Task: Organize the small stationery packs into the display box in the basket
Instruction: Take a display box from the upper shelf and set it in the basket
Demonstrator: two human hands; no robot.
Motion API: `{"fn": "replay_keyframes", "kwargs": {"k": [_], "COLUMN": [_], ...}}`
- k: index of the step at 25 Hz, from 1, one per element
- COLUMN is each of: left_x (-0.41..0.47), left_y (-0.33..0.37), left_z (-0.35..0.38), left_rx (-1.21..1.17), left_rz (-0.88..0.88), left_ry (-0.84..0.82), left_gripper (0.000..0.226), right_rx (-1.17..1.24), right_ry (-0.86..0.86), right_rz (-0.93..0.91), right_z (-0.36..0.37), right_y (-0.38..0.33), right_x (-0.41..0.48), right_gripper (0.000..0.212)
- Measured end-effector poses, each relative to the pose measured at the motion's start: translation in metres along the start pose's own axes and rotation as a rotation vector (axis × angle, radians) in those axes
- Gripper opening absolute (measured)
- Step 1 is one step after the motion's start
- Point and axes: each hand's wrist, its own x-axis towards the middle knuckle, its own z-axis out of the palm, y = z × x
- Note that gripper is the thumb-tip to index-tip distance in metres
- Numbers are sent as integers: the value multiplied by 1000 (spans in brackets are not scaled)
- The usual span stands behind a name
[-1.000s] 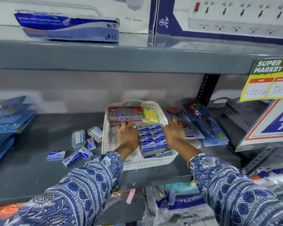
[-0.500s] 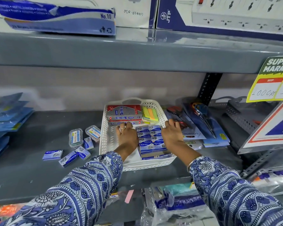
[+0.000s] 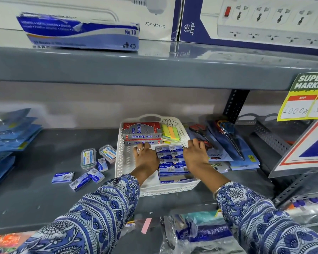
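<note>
Head view: white perforated plastic basket [image 3: 126, 162] on the grey metal shelf [image 3: 35, 189], open blue cardboard display box [image 3: 173, 177] inside, filled with rows of small blue stationery packs [image 3: 170, 158]. Left hand [image 3: 145, 156] flat against the box's left side, right hand [image 3: 195, 153] against its right, fingers loosely spread, gripping nothing. More loose blue packs [image 3: 80, 181] left of the basket.
</note>
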Motion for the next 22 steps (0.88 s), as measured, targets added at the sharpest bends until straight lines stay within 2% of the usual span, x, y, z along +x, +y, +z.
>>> {"fn": "replay_keyframes", "kwargs": {"k": [3, 5, 7, 9, 15, 18, 20, 22], "left_x": [-5, -9, -12, -12, -15, -22, -27, -34], "left_y": [2, 1, 1, 1, 4, 6, 12, 18], "left_z": [-5, -3, 0, 4, 12, 10, 4, -8], "left_rx": [-41, -31, 30, 94, 158, 204, 166, 36], "left_rz": [0, 109, 215, 253, 239, 224, 198, 167], "left_ry": [29, 9, -52, -68, 22, -33, -72, -22], "left_gripper": [37, 65, 93, 106, 97, 100, 103, 96], "right_rx": [89, 49, 4, -16, -42, -48, 23, 94], "right_ry": [9, -12, 5, 23, 24, -18, -41, -56], "right_rz": [-88, -147, -169, -172, -136, -127, -101, -110], "right_z": [-4, -1, 5, 11, 13, 13, 4, -27], "right_y": [5, 6, 6, 4, 4, 2, 2, 1], "right_x": [-4, -8, -9, -8, -7, -14, -21, -32], "right_gripper": [60, 75, 72, 67, 75, 76, 75, 72]}}
